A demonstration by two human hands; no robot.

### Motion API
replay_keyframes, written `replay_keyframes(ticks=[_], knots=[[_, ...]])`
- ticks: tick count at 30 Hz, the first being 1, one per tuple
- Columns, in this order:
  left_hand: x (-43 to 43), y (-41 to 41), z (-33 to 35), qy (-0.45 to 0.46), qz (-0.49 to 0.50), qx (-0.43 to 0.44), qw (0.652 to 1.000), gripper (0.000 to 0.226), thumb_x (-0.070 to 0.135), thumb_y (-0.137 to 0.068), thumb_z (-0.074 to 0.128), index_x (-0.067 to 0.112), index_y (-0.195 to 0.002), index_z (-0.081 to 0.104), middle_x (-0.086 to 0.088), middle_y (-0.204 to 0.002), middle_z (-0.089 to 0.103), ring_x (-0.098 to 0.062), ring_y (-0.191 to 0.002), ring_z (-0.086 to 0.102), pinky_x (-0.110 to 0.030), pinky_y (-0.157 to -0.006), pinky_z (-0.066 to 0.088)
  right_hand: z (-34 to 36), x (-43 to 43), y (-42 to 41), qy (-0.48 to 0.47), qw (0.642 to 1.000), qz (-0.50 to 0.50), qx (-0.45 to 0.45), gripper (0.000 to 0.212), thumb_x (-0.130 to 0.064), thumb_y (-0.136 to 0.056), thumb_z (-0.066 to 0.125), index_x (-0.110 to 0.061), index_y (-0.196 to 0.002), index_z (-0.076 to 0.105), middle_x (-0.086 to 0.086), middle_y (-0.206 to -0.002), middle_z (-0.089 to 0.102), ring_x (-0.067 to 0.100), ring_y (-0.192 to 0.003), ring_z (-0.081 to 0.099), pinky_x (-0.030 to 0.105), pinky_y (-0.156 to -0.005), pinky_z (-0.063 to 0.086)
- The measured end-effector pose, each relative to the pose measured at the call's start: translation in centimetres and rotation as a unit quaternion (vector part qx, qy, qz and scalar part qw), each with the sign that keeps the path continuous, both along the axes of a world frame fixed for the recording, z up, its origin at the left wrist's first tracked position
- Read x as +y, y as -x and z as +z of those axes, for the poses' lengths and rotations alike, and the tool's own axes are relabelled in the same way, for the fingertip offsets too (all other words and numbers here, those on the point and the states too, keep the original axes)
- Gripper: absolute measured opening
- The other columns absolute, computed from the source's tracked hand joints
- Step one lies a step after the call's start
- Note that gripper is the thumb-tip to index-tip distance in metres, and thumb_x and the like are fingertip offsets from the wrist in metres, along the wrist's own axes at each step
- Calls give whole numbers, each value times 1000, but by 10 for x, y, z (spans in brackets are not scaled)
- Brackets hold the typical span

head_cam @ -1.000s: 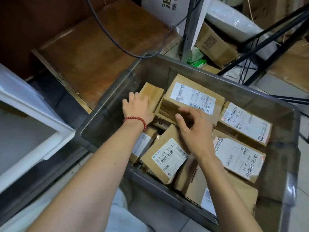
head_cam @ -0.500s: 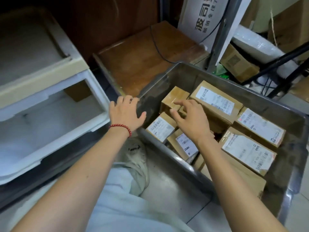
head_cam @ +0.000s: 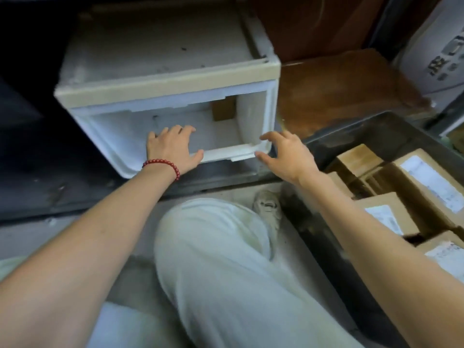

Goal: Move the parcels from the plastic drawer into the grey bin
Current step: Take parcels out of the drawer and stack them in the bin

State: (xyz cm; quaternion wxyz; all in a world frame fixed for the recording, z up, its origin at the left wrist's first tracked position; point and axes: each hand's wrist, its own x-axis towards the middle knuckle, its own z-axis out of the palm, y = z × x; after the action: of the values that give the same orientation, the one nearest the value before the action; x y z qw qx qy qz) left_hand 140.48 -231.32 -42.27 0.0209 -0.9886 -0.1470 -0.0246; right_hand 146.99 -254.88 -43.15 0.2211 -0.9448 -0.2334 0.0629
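Note:
The white plastic drawer (head_cam: 241, 153) stands pulled out of its cabinet at the upper middle. One small brown parcel (head_cam: 223, 109) lies at its back right corner. My left hand (head_cam: 170, 149), with a red bead bracelet, lies over the drawer's front rim, fingers spread, holding nothing. My right hand (head_cam: 285, 154) hovers open beside the drawer's front right corner, empty. The grey bin (head_cam: 361, 129) sits at the right and holds several brown parcels (head_cam: 426, 182) with white labels.
The cabinet top (head_cam: 160, 46) above the drawer is dusty. A brown wooden board (head_cam: 344, 89) lies between the cabinet and the bin. My knee in pale trousers (head_cam: 221, 259) and a shoe (head_cam: 267, 209) fill the floor in front of the drawer.
Both hands have left the grey bin and swung left to the drawer. The view has turned from the bin to the cabinet.

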Motion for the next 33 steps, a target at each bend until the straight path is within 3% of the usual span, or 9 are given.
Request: replay_keyframes(ticks=[7, 12, 21, 26, 33], knots=[[46, -4, -33, 46, 70, -3, 996, 63, 50, -88, 52, 24, -143, 36, -9, -138, 50, -32, -124, 46, -44, -98, 33, -29, 60, -31, -12, 999, 27, 25, 66, -43, -92, 59, -19, -147, 31, 10, -150, 31, 29, -136, 35, 41, -110, 35], [66, -41, -68, 51, 59, -28, 997, 71, 52, -87, 53, 26, -147, 27, -7, -145, 44, -31, -130, 41, -45, -99, 33, -64, 94, -72, 47, 998, 46, 6, 78, -44, -92, 58, -16, -152, 19, 11, -157, 16, 31, -143, 22, 40, -116, 25], [75, -138, -138, 80, 49, -12, 996, 77, 53, -87, 52, 27, -151, 17, -9, -147, 40, -32, -133, 37, -47, -104, 28, -116, 151, -154, 63, 997, 34, 38, 84, -45, -92, 58, -11, -153, 12, 14, -155, 13, 31, -141, 22, 35, -115, 22], [79, -177, -167, 80, 31, 1, 996, 83, 55, -88, 50, 24, -153, 8, -8, -150, 35, -31, -135, 34, -48, -105, 28, -146, 176, -189, 22, 997, -17, 76, 97, -44, -88, 65, -9, -154, 3, 14, -157, 9, 31, -141, 25, 34, -114, 27], [109, -225, -182, 82, 33, -5, 996, 83, 54, -87, 52, 27, -152, 9, -12, -146, 39, -37, -132, 36, -50, -101, 32, -170, 197, -232, -47, 987, -95, 124, 106, -37, -87, 68, -4, -152, -9, 14, -160, -1, 27, -145, 18, 23, -109, 18]])
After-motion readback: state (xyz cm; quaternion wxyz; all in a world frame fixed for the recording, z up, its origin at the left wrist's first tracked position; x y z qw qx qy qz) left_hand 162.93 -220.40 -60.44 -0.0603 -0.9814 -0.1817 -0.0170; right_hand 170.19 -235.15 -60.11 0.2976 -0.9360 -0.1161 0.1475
